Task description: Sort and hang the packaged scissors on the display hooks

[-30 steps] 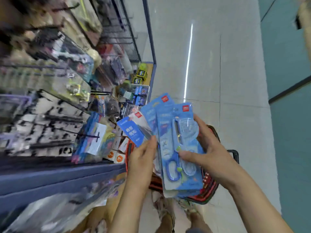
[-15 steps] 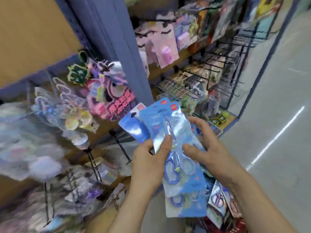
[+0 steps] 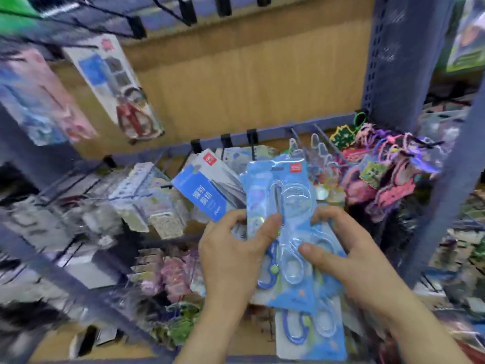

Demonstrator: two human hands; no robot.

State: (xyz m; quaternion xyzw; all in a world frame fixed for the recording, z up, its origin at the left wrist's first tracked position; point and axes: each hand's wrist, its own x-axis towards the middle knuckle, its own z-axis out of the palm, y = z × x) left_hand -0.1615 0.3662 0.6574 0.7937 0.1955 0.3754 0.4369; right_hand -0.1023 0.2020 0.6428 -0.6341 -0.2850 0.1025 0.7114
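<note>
Ok, both hands are on the stack, held up in front of the lower rail [image 3: 275, 131]. Left hand [image 3: 231, 258] grips the fan of packs, thumb pressed on the front blue scissors pack [image 3: 288, 206], other fingers curled behind. Right hand [image 3: 349, 261] pinches the same pack, thumb on the blister, fingers [image 3: 325, 214] wrapped round its right edge. Blue-and-white pack [image 3: 204, 190] sticks out top-left. Another blue pack [image 3: 309, 334] hangs low, barely overlapped by the rest.

Risks, imo: that bottom pack looks loosest. If I peel the front one off w/ the right hand, slick plastic could drag it out & drop it. The fan has at least 2 designs, so it's easy to hang one on the wrong hook. Hooks [image 3: 252, 136] sit near the hair accessories [image 3: 388, 158] at right, so a hurried reach could snag those. View's blurred, can't tell hook tips.
</note>
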